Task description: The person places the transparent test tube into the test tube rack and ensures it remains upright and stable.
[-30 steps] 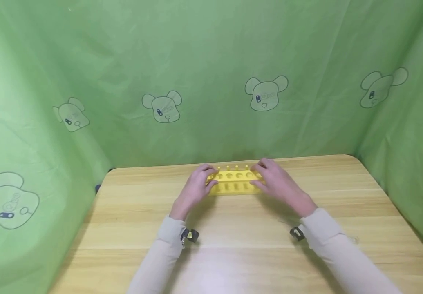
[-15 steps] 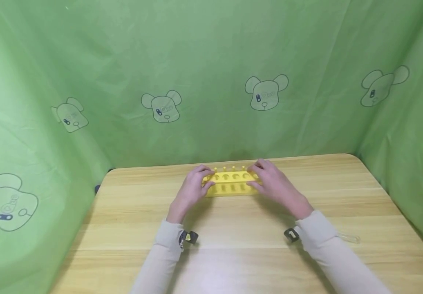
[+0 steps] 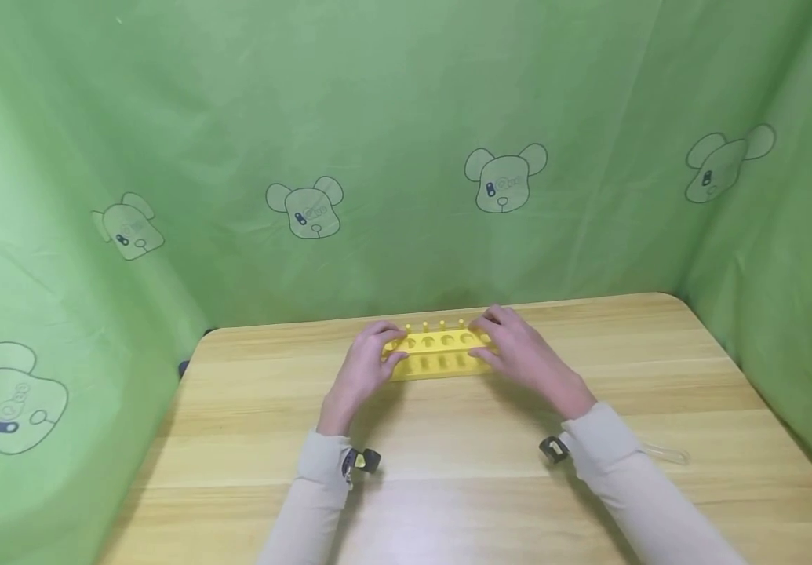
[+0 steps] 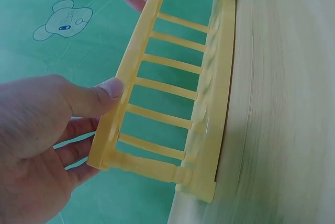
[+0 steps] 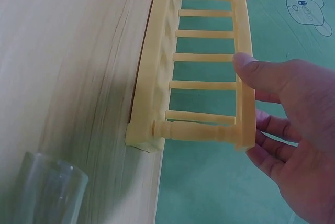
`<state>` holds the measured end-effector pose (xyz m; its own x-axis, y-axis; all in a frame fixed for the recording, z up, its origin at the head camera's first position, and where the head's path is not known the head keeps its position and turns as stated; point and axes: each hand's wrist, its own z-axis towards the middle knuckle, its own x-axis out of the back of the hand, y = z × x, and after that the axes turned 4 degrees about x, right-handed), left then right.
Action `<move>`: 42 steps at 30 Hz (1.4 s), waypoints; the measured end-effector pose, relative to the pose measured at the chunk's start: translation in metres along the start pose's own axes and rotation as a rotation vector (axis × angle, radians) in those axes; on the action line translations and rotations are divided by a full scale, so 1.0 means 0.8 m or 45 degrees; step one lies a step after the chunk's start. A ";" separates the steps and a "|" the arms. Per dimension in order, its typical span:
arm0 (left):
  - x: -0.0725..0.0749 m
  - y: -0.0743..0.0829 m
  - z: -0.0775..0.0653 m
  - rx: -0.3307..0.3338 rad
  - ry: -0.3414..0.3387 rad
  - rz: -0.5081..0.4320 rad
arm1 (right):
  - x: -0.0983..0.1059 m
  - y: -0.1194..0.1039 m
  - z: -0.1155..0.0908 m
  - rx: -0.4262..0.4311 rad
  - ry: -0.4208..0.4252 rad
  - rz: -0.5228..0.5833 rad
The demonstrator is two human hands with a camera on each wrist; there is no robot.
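Note:
A yellow test tube rack (image 3: 439, 351) stands upright near the far edge of the table, with round holes in its top board and a row of pegs along the back. My left hand (image 3: 359, 365) pinches the left end of the top board, thumb in front and fingers behind. At the right end my right hand (image 3: 524, 353) grips the same board in a like manner. Both wrist views show the thin rods and turned end post (image 4: 146, 165) of the rack, whose base (image 5: 149, 98) rests on the wood. The hands partly hide the rack's ends.
A clear glass test tube (image 3: 667, 453) lies on the table, right of my right forearm; its end (image 5: 55, 187) appears in the right wrist view. Green curtains (image 3: 391, 259) with printed bear heads enclose the wooden table (image 3: 250, 439) at the back and sides.
Both hands have shifted the rack slightly to the left, keeping their hold on it. The right forearm has moved left too, so more of the glass test tube shows.

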<state>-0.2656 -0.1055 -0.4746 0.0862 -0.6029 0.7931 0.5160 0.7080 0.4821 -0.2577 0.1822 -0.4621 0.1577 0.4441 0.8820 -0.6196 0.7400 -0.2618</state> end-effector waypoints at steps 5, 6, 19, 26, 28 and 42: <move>-0.002 -0.002 -0.002 -0.020 0.025 -0.009 | 0.000 -0.001 0.000 -0.002 0.003 -0.007; -0.002 -0.002 -0.002 -0.017 0.026 -0.011 | 0.000 -0.002 0.000 0.000 0.006 -0.007; 0.000 -0.001 -0.005 0.076 0.023 -0.034 | -0.002 -0.003 0.003 0.025 0.025 -0.004; -0.003 -0.002 -0.006 0.046 0.027 -0.048 | -0.001 -0.002 0.000 0.033 0.029 0.001; -0.003 -0.003 -0.006 0.041 0.033 -0.055 | -0.001 -0.002 -0.001 0.029 0.024 0.007; -0.006 -0.003 -0.007 0.046 0.047 -0.080 | 0.016 -0.006 -0.016 0.006 0.028 0.053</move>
<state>-0.2621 -0.1064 -0.4814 0.0863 -0.6594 0.7468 0.4901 0.6807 0.5444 -0.2431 0.1907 -0.4547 0.1483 0.4856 0.8615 -0.6298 0.7180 -0.2963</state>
